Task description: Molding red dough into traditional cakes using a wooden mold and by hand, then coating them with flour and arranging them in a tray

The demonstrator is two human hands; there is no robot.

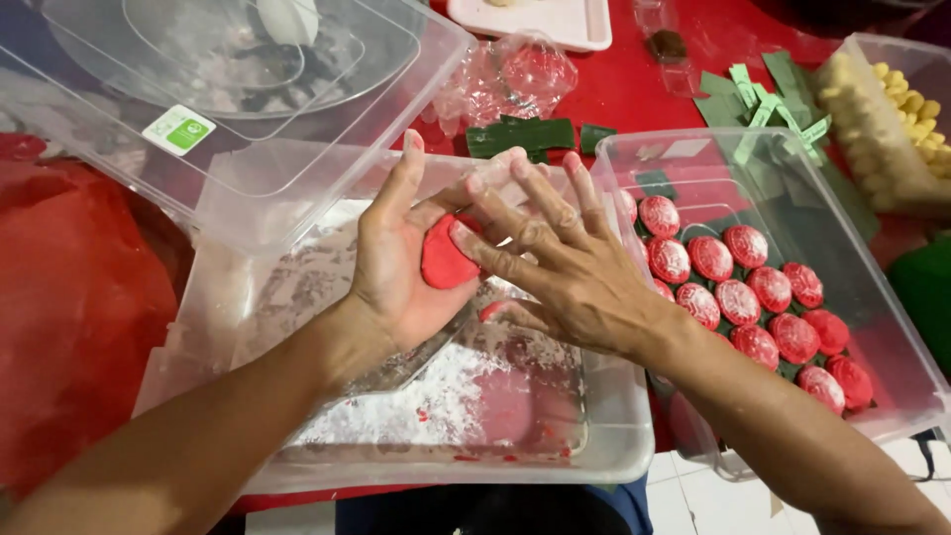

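Red patterned cakes [738,297] in a clear tub [892,327], green leaf strips [763,99] nearby.

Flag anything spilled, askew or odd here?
Mostly tidy. White flour is scattered unevenly over the tray under the hands, with red smears in it. Green leaf strips lie loose on the red table. The left hand cups red dough; the right hand presses it.
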